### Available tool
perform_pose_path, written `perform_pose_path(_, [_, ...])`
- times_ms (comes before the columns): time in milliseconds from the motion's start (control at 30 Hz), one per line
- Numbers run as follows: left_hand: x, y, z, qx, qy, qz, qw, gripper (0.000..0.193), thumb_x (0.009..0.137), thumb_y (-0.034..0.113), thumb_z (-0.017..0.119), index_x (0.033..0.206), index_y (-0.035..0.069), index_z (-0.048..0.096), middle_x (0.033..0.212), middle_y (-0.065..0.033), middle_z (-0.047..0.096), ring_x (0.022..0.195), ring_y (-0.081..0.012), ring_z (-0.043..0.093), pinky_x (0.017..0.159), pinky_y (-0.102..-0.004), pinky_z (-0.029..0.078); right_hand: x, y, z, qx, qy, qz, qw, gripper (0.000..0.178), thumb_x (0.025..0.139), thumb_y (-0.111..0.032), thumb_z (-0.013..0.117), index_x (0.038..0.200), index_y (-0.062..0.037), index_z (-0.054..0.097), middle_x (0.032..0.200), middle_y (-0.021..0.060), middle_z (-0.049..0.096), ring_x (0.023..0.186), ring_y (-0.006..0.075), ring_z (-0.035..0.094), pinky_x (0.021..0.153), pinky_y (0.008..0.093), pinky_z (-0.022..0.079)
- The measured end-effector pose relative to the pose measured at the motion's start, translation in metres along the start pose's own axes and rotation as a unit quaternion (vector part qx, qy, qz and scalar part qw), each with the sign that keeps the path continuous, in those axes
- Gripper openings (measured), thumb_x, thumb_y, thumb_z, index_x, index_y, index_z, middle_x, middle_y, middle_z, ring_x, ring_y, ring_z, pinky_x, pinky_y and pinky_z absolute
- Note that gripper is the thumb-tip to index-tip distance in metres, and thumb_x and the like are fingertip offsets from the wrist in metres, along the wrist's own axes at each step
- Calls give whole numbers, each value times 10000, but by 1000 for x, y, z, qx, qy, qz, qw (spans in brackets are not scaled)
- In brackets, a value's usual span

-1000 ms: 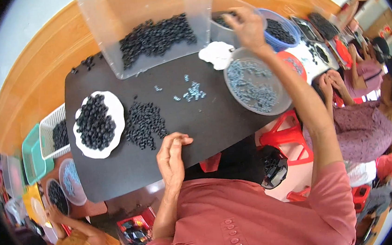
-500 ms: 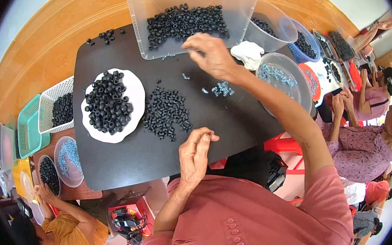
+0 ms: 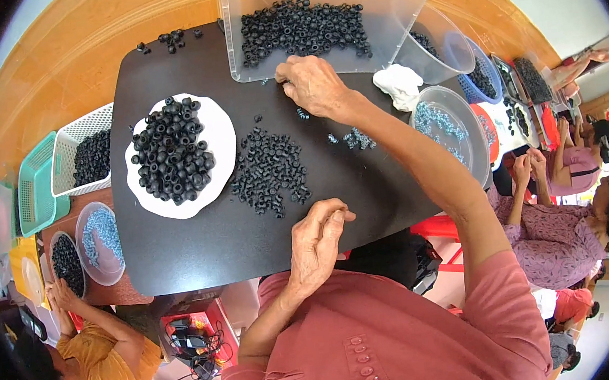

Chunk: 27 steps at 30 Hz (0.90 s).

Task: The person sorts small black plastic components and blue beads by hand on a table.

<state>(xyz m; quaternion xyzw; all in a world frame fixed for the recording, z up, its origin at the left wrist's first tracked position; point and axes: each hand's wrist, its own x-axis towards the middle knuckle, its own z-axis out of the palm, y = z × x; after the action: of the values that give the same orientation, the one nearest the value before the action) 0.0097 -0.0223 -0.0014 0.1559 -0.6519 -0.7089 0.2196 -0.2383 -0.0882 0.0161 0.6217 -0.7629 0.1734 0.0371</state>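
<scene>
My right hand reaches over the dark table, its fingers curled together just in front of a clear plastic bin. Whatever its fingertips pinch, if anything, is hidden. A few small pale-blue pieces lie near that hand. Above the table's near edge my left hand is closed, thumb against curled fingers, and its contents cannot be made out. A heap of small black parts is spread beyond it. To the left, a white scalloped plate bears a pile of round black bead-like pieces with holes.
More round black pieces lie in the bin. At right stand a crumpled white cloth and a clear round tub of pale-blue pieces. Baskets and tubs line the left. Other people work on both sides.
My right hand has come down and left from the bin's front edge to the tabletop, its fingers drawing together. My left hand keeps its closed pose. The whole view has shifted slightly.
</scene>
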Motion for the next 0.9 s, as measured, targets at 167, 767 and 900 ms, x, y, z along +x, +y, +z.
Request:
perform_pose_path(167, [2, -5, 3, 1, 13, 38, 999, 183, 951, 141, 495, 1002, -13, 578, 848, -79, 671, 592, -68, 476, 537, -244, 408, -4, 4, 0, -6, 27, -16, 999, 145, 740, -31, 574, 867, -3, 637, 855, 156, 613, 813, 353, 616, 742, 455, 506])
perform_pose_path(767, [1, 1, 6, 14, 23, -6, 1000, 181, 962, 139, 490, 988, -16, 581, 852, -70, 657, 772, -102, 564, 694, -252, 459, -30, -10, -20, 98, 101, 23, 990, 198, 702, -62, 630, 890, -6, 655, 788, 151, 629, 707, 292, 625, 677, 386, 512])
perform_pose_path(900, [-2, 4, -2, -35, 22, -16, 999, 146, 950, 93, 491, 984, -17, 582, 872, -78, 649, 861, -111, 581, 778, -255, 466, -72, -58, -43, 302, 97, 48, 947, 217, 712, -36, 612, 923, -15, 658, 738, 57, 577, 635, 121, 557, 607, 266, 471])
